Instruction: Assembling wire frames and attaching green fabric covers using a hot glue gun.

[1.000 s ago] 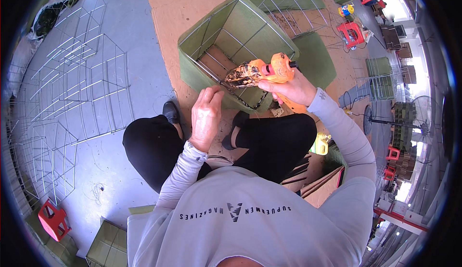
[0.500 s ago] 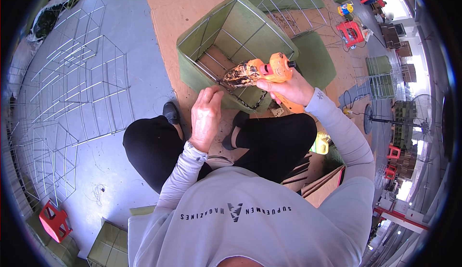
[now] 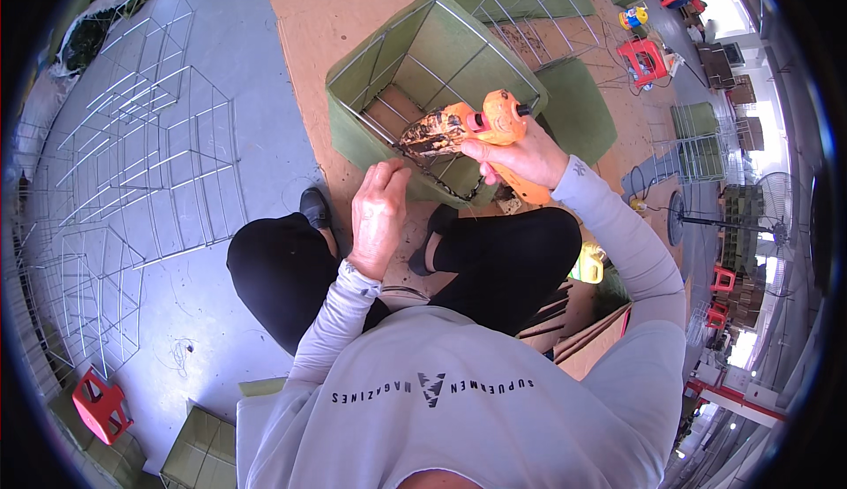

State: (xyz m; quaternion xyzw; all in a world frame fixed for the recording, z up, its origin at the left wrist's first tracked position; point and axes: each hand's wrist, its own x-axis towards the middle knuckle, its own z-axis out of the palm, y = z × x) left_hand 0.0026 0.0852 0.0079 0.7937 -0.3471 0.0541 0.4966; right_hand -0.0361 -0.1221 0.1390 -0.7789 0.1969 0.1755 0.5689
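A green fabric box (image 3: 362, 149) with a wire frame (image 3: 454, 61) inside it stands before my knees, its opening toward me. My right hand (image 3: 520, 154) is closed around the handle of an orange hot glue gun (image 3: 505, 119), whose front half is smeared dark. The gun's nozzle end lies at the box's near left edge, beside my left fingers. My left hand (image 3: 379, 211) pinches the green fabric at that edge; the fingertips are partly hidden. A dark line, beaded in look, runs along the near rim under the gun.
Bare wire frames (image 3: 168, 145) cover the floor at left. A green panel (image 3: 573, 105) and another wire frame (image 3: 538, 22) lie beyond the box on brown board. Red stools (image 3: 644, 61) stand at far right, a fan (image 3: 678, 217) at right, and a yellow container (image 3: 589, 264) by my right knee.
My right hand and the glue gun have shifted slightly left along the box's near edge. My left hand stays almost in place at the fabric.
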